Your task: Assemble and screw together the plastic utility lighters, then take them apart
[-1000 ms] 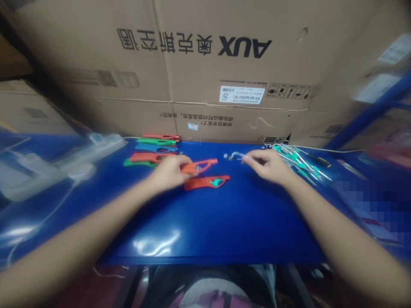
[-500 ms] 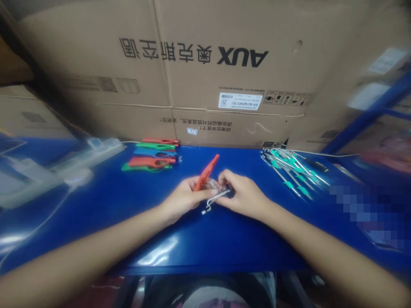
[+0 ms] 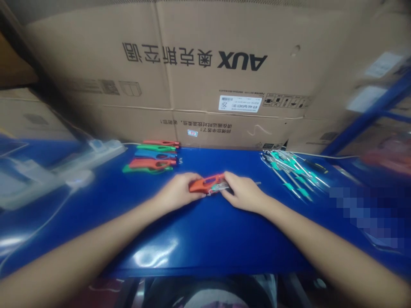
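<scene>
An orange plastic handle piece [image 3: 205, 183] lies flat on the blue table [image 3: 205, 231], held from both ends. My left hand [image 3: 178, 191] is closed on its left end. My right hand [image 3: 242, 191] is closed over its right end, where a thin metal and clear part [image 3: 221, 186] sticks out against the orange piece. A thin metal tip shows just right of my right hand.
A stack of red, green and blue plastic handles [image 3: 150, 156] lies at the back left. Several metal rods with teal parts [image 3: 290, 169] lie at the back right. A big cardboard box [image 3: 205, 72] stands behind. Clear plastic items [image 3: 48, 171] sit at the far left.
My right hand brought a metal part over from the right. The orange piece was lifted and tilted up between both hands, and now lies flat on the table again.
</scene>
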